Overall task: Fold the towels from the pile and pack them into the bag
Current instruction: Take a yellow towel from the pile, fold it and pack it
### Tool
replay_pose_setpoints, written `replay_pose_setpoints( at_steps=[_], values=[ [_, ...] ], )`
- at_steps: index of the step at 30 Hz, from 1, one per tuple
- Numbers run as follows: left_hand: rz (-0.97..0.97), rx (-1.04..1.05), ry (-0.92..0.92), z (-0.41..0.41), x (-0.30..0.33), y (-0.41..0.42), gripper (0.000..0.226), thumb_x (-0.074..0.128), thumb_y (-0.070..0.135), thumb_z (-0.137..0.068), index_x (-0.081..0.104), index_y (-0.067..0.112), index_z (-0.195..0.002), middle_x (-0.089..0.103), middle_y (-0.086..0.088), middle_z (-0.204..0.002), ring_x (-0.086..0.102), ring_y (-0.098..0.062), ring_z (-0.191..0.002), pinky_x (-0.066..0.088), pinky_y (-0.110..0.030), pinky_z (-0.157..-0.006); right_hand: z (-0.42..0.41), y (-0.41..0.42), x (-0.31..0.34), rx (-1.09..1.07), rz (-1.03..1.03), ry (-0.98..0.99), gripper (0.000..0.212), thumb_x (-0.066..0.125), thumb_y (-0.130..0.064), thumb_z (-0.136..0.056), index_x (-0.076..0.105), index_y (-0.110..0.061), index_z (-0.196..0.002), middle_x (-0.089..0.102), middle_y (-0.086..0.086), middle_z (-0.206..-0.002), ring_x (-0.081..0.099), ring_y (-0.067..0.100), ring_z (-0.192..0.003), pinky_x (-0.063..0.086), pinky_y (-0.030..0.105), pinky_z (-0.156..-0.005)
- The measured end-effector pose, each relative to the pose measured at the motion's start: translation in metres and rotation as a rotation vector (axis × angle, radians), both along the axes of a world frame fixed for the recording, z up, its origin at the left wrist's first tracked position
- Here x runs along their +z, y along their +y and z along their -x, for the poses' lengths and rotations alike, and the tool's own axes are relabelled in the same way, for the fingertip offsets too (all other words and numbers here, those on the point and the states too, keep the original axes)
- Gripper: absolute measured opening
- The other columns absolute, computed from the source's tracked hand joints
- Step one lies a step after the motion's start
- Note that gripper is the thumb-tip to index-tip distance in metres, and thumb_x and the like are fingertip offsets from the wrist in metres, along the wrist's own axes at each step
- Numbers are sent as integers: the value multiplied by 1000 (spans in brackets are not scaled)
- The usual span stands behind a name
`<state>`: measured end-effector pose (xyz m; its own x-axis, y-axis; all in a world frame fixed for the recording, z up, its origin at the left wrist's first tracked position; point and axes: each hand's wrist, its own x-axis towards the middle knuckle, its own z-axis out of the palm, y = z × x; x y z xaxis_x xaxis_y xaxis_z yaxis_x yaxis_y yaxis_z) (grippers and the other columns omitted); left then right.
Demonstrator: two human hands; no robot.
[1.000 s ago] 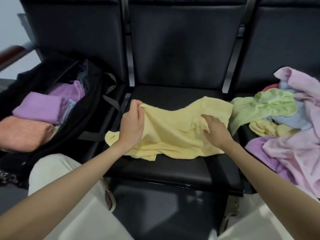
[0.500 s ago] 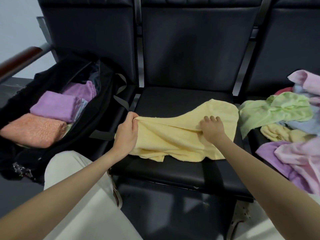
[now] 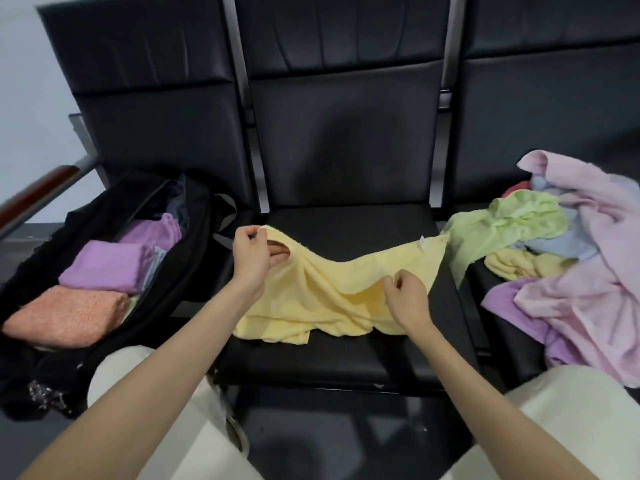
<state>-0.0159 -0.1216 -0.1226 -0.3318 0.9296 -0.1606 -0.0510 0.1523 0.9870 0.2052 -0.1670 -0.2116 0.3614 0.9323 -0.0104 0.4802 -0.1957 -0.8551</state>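
- The yellow towel (image 3: 325,292) is laid on the middle seat (image 3: 346,355), probably to be spread for folding.
- Its edge is pinched by the left hand (image 3: 251,261) at 9 o'clock.
- The right hand (image 3: 407,297) pinches the cloth at 3 o'clock.
- The bag (image 3: 194,216) is kept open at 9 o'clock, the pile (image 3: 571,258) at 3 o'clock.

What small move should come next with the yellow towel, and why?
Probably pull the two hands apart to stretch the yellow towel flat on the middle seat. The left hand pinches its upper edge and the right hand pinches a bunched part, and the cloth lies crumpled, not yet folded.
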Motion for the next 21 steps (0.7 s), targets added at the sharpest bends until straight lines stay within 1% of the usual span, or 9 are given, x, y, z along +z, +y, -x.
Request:
replay_pose_setpoints(
  at_steps=[2, 4, 6, 10, 12, 14, 17, 19, 21],
  values=[
    [-75, -24, -17, -15, 24, 0, 18, 37, 17, -104, 44, 10, -118, 63, -12, -92, 70, -19, -73, 58, -29, -64, 7, -11, -3, 54, 5, 27, 25, 51, -12, -91, 39, -13, -69, 53, 7, -68, 43, 14, -58, 34, 25, -53],
    [-152, -59, -36, -27, 47, -1, 15, 37, 17, -104, 44, 10, -115, 63, -14, -91, 69, -18, -70, 58, -29, -64, 12, -21, -6, 95, -24, 19, 19, 52, -7, -90, 40, -12, -76, 48, 0, -68, 40, 9, -58, 32, 19, -52],
    [-227, -91, -49, -37, 66, -3, 10, 38, 14, -103, 43, 9, -111, 64, -14, -90, 70, -18, -69, 58, -30, -65, 13, -27, -9, 115, -62, 23, 14, 52, -4, -90, 42, -11, -83, 46, -3, -69, 40, 7, -58, 34, 18, -52],
    [-319, -145, -72, -53, 94, -6, 9, 39, 12, -103, 42, 8, -110, 64, -15, -90, 72, -21, -74, 60, -33, -67, 8, -26, -2, 88, -110, 37, 6, 52, -8, -94, 50, -14, -94, 50, -3, -70, 45, 7, -60, 37, 16, -52],
    [-350, -187, -112, -62, 108, -8, 9, 40, 10, -102, 43, 7, -111, 65, -16, -91, 72, -21, -75, 60, -34, -67, 7, -21, 6, 45, -157, 43, 5, 51, -11, -95, 53, -15, -94, 52, -5, -69, 48, 7, -60, 38, 13, -52],
    [-394, -236, -178, -72, 123, -10, 9, 41, 9, -102, 44, 6, -110, 65, -17, -90, 71, -22, -76, 59, -35, -68, 6, -14, 15, -16, -208, 60, 7, 48, -13, -97, 54, -13, -93, 54, -5, -70, 50, 7, -62, 38, 15, -54],
    [-486, -300, -257, -88, 148, -19, 9, 43, 10, -102, 45, 5, -109, 67, -15, -87, 71, -24, -79, 60, -40, -71, 3, -3, 28, -87, -239, 121, 12, 40, -18, -101, 50, -12, -96, 54, -4, -74, 52, 11, -65, 40, 26, -56],
    [-551, -345, -303, -96, 162, -25, 8, 43, 9, -101, 46, 4, -108, 67, -14, -86, 71, -25, -79, 60, -41, -74, -1, 5, 37, -102, -257, 136, 15, 34, -21, -102, 45, -11, -100, 54, -3, -77, 51, 11, -66, 37, 27, -54],
    [-589, -374, -320, -100, 170, -29, 9, 43, 8, -101, 47, 4, -108, 67, -14, -86, 71, -25, -79, 60, -41, -74, -6, 11, 43, -122, -281, 137, 16, 32, -22, -103, 43, -11, -103, 53, -6, -81, 52, 8, -70, 36, 25, -55]
  ],
)
